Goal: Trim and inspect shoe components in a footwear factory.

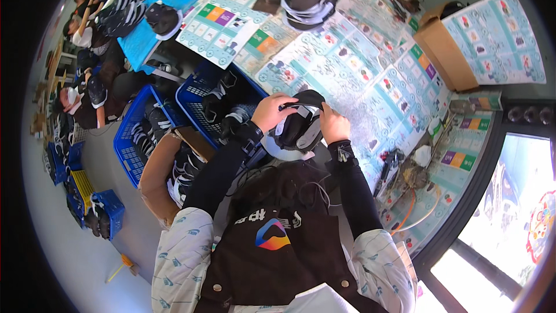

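Between my two hands is a black-and-white shoe upper (296,130), held over the near edge of the table, with its opening facing up. My left hand (272,113) pinches its dark far edge from the left, thumb and fingers closed together. On the right, my right hand (335,125) grips the same dark edge with the fingers closed around it. The white lower rim shows at the near side, below my left hand. Farther back on the table stands a stack of black-and-white uppers (311,0).
Printed sheets (318,58) cover the table. Blue baskets (191,90) (128,156) and a cardboard box (155,179) with dark shoe parts stand at my left. A carton (443,52), tools (391,165) and cables (412,211) are at the right. Other people (87,95) work at the far left.
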Motion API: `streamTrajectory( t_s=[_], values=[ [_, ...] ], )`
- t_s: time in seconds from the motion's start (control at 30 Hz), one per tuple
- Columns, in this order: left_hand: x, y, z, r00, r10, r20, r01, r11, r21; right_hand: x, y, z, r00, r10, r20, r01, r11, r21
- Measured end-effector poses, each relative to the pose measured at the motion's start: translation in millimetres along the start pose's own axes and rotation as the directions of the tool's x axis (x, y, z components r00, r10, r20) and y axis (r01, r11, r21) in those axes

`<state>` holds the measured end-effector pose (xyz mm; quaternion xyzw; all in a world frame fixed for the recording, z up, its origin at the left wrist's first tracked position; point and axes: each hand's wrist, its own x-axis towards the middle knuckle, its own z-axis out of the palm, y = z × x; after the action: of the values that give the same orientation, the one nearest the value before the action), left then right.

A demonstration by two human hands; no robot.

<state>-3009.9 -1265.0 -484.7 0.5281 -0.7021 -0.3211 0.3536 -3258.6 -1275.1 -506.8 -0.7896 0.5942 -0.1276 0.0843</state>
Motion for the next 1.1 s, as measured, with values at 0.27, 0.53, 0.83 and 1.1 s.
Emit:
streamTrajectory(
  t_s=[0.27,0.53,0.83,1.1],
  values=[
    [-3.2,-20.7,36.3,0.992,-0.118,-0.036,0.115,0.992,-0.055,-18.9,24.4,24.6,0.986,-0.011,-0.165,0.046,0.977,0.209],
    [-9.4,-19.5,23.6,0.993,-0.119,0.016,0.12,0.988,-0.099,-40.0,31.7,26.6,0.976,0.212,0.053,-0.186,0.677,0.712],
    [-7.8,-30.0,39.6,0.993,-0.118,0.008,0.118,0.993,-0.024,-37.0,28.4,43.6,0.921,0.381,0.081,-0.315,0.608,0.729],
    [4.7,-67.4,80.6,0.928,-0.359,-0.1,0.37,0.92,0.133,-26.5,47.7,71.2,0.862,0.404,0.306,-0.497,0.55,0.671]
  ],
)
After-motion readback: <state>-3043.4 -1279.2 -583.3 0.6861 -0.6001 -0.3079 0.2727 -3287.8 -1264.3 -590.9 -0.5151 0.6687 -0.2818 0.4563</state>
